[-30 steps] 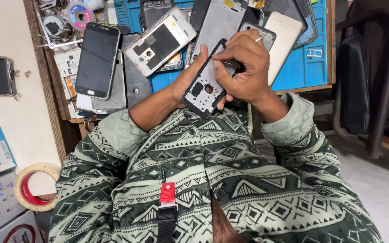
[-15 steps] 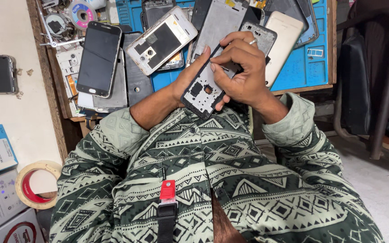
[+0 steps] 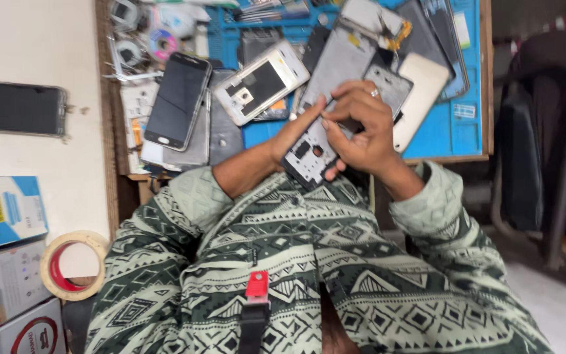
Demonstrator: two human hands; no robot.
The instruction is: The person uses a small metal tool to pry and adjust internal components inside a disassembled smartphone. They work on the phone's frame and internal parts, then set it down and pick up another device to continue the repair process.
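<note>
Together, left hand (image 3: 294, 133) and right hand (image 3: 360, 126) — around phone frame (image 3: 312, 155).

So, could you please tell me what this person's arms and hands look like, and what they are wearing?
Both arms wear loose long sleeves in pale green with a dark green geometric pattern, left sleeve and right sleeve, pushed back from the forearms. The hands are bare, without gloves. The right hand has a silver-coloured ring on one finger; the left hand shows none.

Soft, even daylight, mild shadows, slight motion blur, faint wide-angle stretching at the edges.
</note>
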